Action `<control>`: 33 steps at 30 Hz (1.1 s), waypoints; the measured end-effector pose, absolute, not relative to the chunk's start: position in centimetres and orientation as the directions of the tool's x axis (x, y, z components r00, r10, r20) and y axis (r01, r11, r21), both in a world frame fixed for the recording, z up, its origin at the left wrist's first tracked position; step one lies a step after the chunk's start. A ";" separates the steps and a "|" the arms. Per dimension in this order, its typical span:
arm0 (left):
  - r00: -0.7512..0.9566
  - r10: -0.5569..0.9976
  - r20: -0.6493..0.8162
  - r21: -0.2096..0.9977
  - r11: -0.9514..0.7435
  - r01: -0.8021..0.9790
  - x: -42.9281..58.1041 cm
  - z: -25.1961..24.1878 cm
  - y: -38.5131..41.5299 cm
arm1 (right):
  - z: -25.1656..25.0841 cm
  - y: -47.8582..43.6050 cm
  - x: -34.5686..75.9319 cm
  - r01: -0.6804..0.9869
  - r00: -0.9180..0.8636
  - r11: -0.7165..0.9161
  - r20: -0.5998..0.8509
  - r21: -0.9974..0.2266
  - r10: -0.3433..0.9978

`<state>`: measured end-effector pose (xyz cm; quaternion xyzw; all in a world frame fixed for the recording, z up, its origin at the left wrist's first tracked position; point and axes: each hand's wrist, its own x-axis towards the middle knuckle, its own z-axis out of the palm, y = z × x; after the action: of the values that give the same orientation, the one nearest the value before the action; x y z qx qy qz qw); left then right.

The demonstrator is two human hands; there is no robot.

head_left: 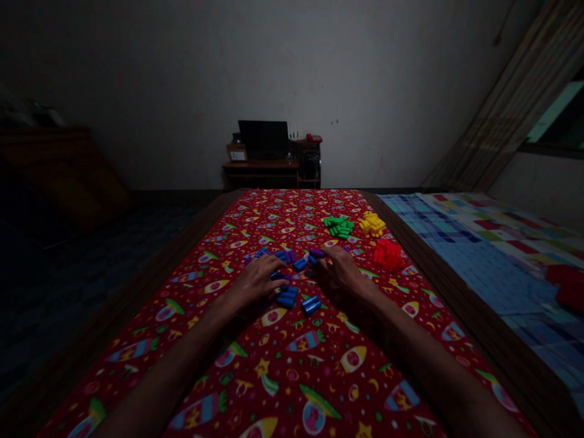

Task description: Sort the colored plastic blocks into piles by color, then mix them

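My right hand pinches a small purple plastic piece between thumb and fingers, just over the cloth. Beneath and left of it lie small blue plastic pieces. My left hand hovers low over a loose group of blue and purple pieces, fingers curved and thumb apart; its palm hides some of them. Closer to me rest a blue piece and another shiny blue piece. Beyond the left fingers, a purple piece touches or nearly touches blue ones.
Sorted piles of green pieces, yellow pieces and red pieces sit at the right of the red rocket-patterned cloth. A desk with a monitor stands by the far wall. Patterned bedding spreads at right.
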<state>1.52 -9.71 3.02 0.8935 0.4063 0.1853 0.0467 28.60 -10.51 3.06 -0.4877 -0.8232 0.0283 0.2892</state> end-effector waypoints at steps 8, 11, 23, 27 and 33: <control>0.635 0.739 0.226 0.073 -0.663 0.745 1.3 3.1 -10.2 | 1.5 -9.0 32.4 0.927 -0.164 0.328 0.593 -0.180 0.789; 0.594 0.756 0.276 0.154 -0.645 0.748 1.8 3.5 -10.3 | 1.5 -8.7 32.9 0.924 -0.098 0.303 0.621 -0.234 0.778; 0.341 0.903 0.259 0.653 -0.424 0.627 5.1 6.0 -12.2 | 5.0 -12.6 26.1 0.461 -0.528 0.734 0.511 -0.499 0.679; 0.384 0.889 0.250 0.604 -0.453 0.656 4.2 6.0 -11.7 | 4.9 -12.2 26.3 0.566 -0.487 0.682 0.479 -0.463 0.730; 0.405 0.877 0.257 0.367 -0.476 0.799 0.5 6.8 -9.6 | 3.8 -8.9 31.7 0.815 -0.151 0.432 0.578 -0.386 0.802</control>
<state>0.52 -9.61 6.81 0.8329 0.5032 0.2106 0.0929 31.67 -8.92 3.81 -0.5329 -0.7587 -0.0087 0.3746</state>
